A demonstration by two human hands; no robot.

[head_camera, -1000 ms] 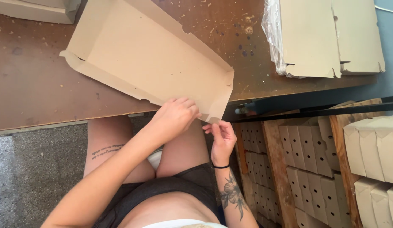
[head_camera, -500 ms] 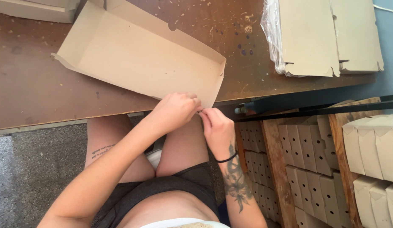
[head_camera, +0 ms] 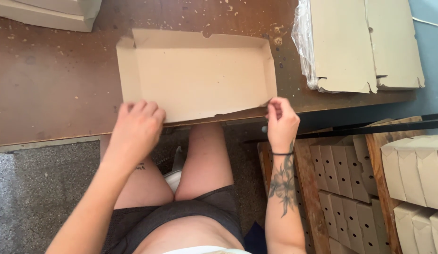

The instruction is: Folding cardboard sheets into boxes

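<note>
A tan cardboard box blank (head_camera: 200, 75), partly folded into a shallow tray, lies on the brown table (head_camera: 49, 89) with its near edge at the table's front. My left hand (head_camera: 136, 127) grips the blank's near left corner, fingers curled over the edge. My right hand (head_camera: 281, 120) pinches the near right corner, at the side flap. The far and side walls of the tray stand up; the near wall lies low.
A plastic-wrapped stack of flat blanks (head_camera: 360, 44) sits at the table's right. More cardboard (head_camera: 49, 11) lies at the far left. Folded boxes (head_camera: 416, 169) and stacked boxes on a wooden pallet (head_camera: 341, 188) are low at the right.
The blank has turned from a slanted pose to square with the table edge. My hands have moved apart from one corner to the two near corners.
</note>
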